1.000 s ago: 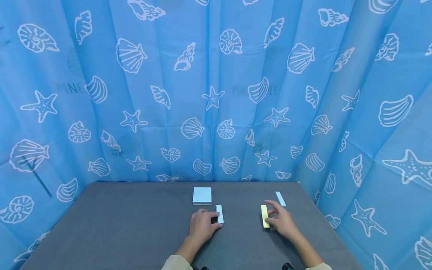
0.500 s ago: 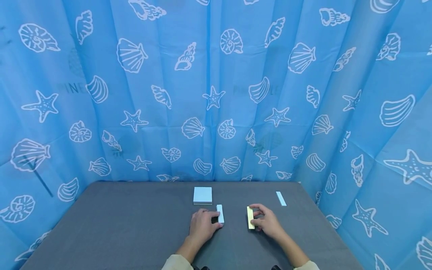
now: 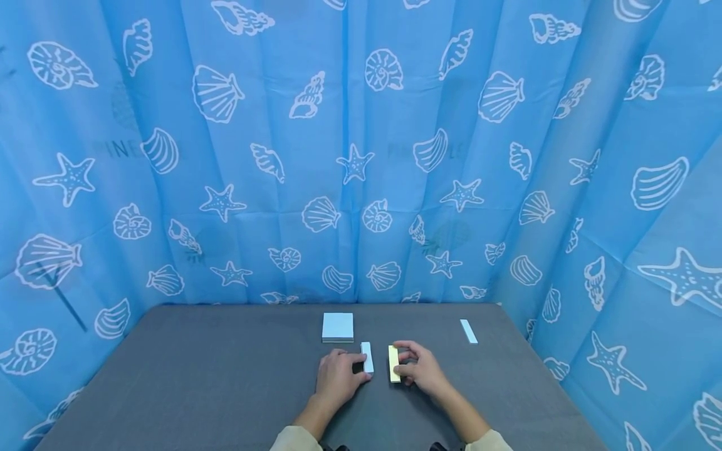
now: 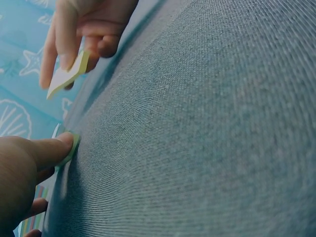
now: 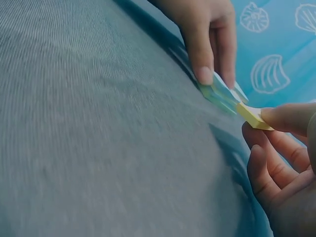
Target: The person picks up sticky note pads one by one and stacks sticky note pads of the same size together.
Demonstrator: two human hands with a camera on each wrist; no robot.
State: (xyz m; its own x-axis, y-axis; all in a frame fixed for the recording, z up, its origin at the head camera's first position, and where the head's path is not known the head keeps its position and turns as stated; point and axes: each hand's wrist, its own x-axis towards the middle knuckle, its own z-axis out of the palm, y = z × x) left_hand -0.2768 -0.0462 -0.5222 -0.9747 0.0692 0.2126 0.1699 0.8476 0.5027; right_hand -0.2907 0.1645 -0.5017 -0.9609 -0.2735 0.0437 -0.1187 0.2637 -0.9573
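My left hand (image 3: pixel 337 378) pinches the two ends of a narrow light-blue sticky-note pad (image 3: pixel 367 357) between thumb and finger on the cloth. To its right, my right hand (image 3: pixel 420 371) holds a narrow yellow sticky-note pad (image 3: pixel 394 364), pinched at its ends. A small gap separates the two pads in the head view. The yellow pad (image 4: pixel 68 75) is tilted and held above the cloth in the left wrist view. In the right wrist view, a greenish edge shows on the pad (image 5: pixel 220 95) under my left hand.
Behind my left hand lies a square light-blue stack of notes (image 3: pixel 338 326). A single narrow light-blue strip (image 3: pixel 469 331) lies at the back right of the grey cloth-covered table (image 3: pixel 225 376). A blue curtain (image 3: pixel 316 150) with shell prints hangs behind the table.
My right hand has carried the yellow pad leftward, from near the back-right strip to close beside the blue pad. The left hand keeps its hold in the same spot.
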